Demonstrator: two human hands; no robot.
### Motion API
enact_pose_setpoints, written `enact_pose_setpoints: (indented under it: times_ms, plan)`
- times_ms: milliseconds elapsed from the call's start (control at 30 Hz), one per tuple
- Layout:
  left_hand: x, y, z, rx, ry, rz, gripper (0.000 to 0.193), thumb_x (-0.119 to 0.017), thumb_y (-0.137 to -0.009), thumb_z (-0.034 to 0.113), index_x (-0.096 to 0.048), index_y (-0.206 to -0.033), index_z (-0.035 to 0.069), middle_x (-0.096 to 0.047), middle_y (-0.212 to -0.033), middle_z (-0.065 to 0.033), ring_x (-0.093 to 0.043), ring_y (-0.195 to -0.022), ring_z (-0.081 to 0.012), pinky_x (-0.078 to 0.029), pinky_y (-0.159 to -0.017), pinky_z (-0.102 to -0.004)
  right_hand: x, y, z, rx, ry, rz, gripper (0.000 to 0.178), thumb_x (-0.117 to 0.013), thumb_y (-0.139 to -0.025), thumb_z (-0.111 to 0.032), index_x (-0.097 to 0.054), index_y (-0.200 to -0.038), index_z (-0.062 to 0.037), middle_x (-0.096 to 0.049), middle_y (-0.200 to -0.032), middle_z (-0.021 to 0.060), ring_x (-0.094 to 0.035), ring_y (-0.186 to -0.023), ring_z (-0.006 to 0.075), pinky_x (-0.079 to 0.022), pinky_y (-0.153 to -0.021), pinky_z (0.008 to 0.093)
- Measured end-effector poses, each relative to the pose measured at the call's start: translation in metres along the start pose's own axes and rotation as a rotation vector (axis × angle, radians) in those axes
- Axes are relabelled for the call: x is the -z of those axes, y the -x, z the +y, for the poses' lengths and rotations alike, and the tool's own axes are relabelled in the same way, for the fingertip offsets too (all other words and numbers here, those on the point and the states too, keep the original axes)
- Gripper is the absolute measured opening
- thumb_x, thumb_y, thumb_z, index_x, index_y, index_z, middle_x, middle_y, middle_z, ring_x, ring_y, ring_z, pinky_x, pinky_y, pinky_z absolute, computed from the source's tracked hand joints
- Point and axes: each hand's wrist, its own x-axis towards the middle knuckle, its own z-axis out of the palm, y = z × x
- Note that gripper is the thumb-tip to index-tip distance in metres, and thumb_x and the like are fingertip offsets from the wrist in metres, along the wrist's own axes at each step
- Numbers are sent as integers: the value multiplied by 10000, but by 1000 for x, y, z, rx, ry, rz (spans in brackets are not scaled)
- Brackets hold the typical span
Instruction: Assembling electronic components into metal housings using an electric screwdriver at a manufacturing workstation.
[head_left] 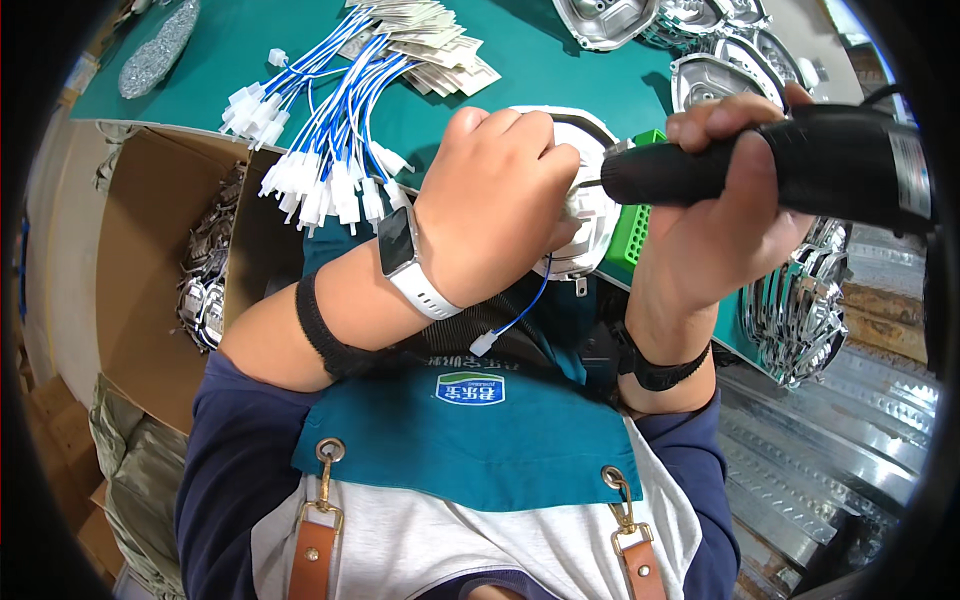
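Note:
My right hand [722, 205] is wrapped round a black electric screwdriver [690, 172] with a cord at its far right end. The driver's thin bit points left into a round pale metal housing [598, 225] at the table's near edge. Over that housing's left side rests my left hand [500, 195], its fingers curled and closed; what the fingertips grip is hidden behind the hand. A blue and white wire with a white connector [484, 344] hangs from the housing's near side. Beside the housing, under the driver, stands a green perforated block [630, 238].
Bundled blue and white wires [345, 130] with white connectors and flat pale plates [430, 40] lie at the back left. Metal housings [725, 75] crowd the back right; more [800, 320] are stacked at right. A cardboard box [150, 270] holding metal parts stands left of the green table [230, 50].

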Motion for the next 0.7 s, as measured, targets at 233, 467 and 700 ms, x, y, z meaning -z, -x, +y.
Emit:
enact_pose_setpoints:
  times_ms: [233, 467, 700]
  plan:
    - [-1, 0, 2, -2, 3, -2, 355, -788, -571, 200, -550, -804, 76, -490, -827, -62, -517, -826, -260, -371, -759, -377, -3, -2, 4, -14, -95, -21, 438, -562, -802, -46, -371, -1182, 56, -551, -771, 121, -529, -653, 197, -461, -635, 333]
    - [5, -1, -2, -26, 9, -47, 344, -781, -583, 186, -565, -827, 73, -491, -833, -65, -511, -832, -264, -369, -767, -378, 11, -7, -12, -58, -192, -40, 473, -495, -826, -73, -356, -1271, 10, -542, -877, 141, -511, -750, 191, -459, -706, 335]
    - [9, 0, -6, -72, 41, -122, 342, -771, -603, 188, -588, -870, 75, -503, -853, -60, -506, -835, -260, -367, -792, -376, 68, 17, -44, 46, -103, 286, 540, -527, -781, -214, -371, -1266, -37, -483, -793, 85, -487, -679, 184, -430, -666, 332]
